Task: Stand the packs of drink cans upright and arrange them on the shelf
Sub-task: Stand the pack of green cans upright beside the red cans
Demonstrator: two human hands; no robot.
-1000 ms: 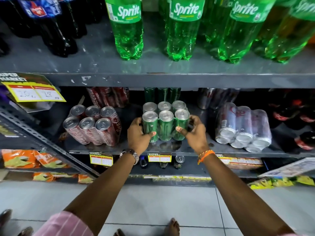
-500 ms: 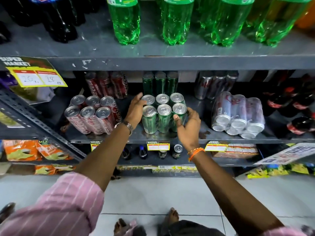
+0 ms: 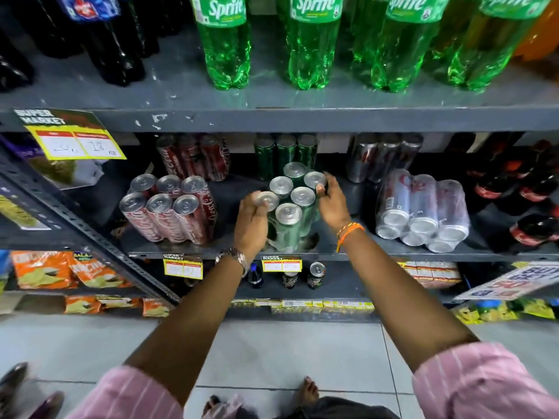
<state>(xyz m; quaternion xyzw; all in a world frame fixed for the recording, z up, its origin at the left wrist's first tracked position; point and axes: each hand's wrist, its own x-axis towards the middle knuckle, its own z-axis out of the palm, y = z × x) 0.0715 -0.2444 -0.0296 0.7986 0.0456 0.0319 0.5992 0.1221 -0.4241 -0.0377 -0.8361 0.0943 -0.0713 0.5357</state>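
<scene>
Both forearms reach out over the floor tiles, and the left hand (image 3: 252, 220) and right hand (image 3: 331, 201) clasp opposite sides of the green 6-pack (image 3: 292, 207), upright but skewed on the middle shelf (image 3: 341, 247). The squaring step seems underway; next it likely needs twisting straight and pushing back toward the green cans (image 3: 286, 154) behind, while the silver pack (image 3: 422, 208) on the right lies toppled.

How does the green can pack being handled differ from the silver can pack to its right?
The green pack stands with its can tops up; the silver pack lies on its side, can ends facing outward. Both hands, left and right, are on the green pack; the silver pack is untouched. Both are plastic-wrapped packs on one shelf.
</scene>
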